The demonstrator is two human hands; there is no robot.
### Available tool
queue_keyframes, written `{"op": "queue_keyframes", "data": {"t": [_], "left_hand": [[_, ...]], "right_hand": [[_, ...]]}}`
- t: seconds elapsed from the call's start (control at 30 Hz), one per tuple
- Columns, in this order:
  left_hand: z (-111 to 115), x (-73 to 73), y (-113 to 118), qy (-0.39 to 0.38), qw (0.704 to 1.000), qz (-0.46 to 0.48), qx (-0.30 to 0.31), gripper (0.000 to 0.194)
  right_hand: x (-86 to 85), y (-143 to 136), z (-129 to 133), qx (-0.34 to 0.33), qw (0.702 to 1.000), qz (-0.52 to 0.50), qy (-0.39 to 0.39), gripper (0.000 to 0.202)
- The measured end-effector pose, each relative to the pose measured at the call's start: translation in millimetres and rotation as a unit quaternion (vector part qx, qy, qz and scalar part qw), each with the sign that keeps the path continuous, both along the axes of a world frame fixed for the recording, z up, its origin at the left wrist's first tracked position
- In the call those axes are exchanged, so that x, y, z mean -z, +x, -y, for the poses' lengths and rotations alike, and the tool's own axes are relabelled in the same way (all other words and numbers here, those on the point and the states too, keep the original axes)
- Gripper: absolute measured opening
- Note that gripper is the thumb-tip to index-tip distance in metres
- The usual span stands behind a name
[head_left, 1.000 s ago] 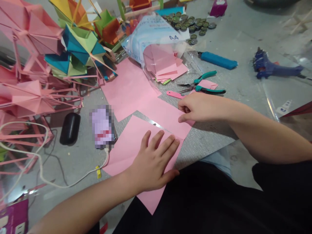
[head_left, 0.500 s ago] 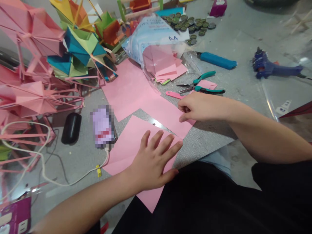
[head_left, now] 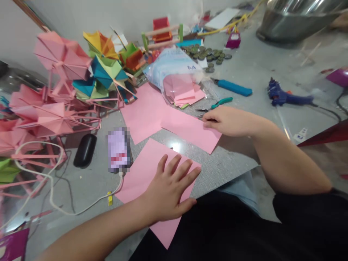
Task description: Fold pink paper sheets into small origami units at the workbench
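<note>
My left hand (head_left: 171, 190) lies flat with fingers spread on a pink paper sheet (head_left: 144, 172), whose lower corner hangs past the table edge. My right hand (head_left: 228, 121) is closed, thumb and fingers pinching the right end of another pink paper piece (head_left: 187, 125). That piece's left end meets a larger pink sheet (head_left: 144, 112) farther back. Just behind my right hand are green-handled pliers (head_left: 221, 102), partly hidden by it. A strip of grey table separates the two pieces my hands are on.
A phone (head_left: 119, 149) with a white cable and a black case (head_left: 85, 150) lie left. Pink folded-paper structures (head_left: 59, 116) fill the far left. Behind are a paper bag (head_left: 174, 67), bottle caps (head_left: 208, 54), a blue-handled tool (head_left: 235, 87) and a glue gun (head_left: 288, 96).
My right hand has drawn the pink piece right and away, widening the gap to the sheet under my left hand. The pink cutter is now out of sight. The camera view has tilted up.
</note>
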State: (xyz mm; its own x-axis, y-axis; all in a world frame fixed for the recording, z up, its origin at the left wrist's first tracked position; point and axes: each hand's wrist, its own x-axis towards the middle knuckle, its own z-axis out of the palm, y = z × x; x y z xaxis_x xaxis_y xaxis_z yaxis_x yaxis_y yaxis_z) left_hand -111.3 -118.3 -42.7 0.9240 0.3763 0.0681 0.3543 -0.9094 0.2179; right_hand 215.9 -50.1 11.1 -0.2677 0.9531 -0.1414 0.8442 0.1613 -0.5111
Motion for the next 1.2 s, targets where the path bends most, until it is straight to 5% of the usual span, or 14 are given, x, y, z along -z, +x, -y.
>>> {"op": "queue_keyframes", "data": {"t": [0.5,0.77,1.0,1.1,1.2], "left_hand": [[-3.3,0.7,-2.9,-0.068,0.997,-0.036,-0.010,0.089],[-3.0,-5.0,-2.4,-0.059,0.998,-0.010,-0.008,0.087],[5.4,-10.1,-1.9,0.012,1.000,-0.015,-0.007,0.067],[12.3,-18.1,-15.0,0.033,0.999,-0.022,-0.010,0.057],[22.2,-29.7,-44.5,0.008,1.000,-0.004,-0.015,0.073]], "right_hand": [[13.6,75.2,-36.5,0.135,0.982,-0.123,-0.040,0.035],[26.9,39.5,-54.8,0.210,0.952,-0.222,0.025,0.018],[31.6,4.9,-115.1,0.234,0.946,-0.216,0.057,0.010],[36.7,-4.6,-138.4,0.249,0.941,-0.214,0.082,0.009],[45.3,-9.5,-150.6,0.242,0.941,-0.209,0.110,0.012]]}}
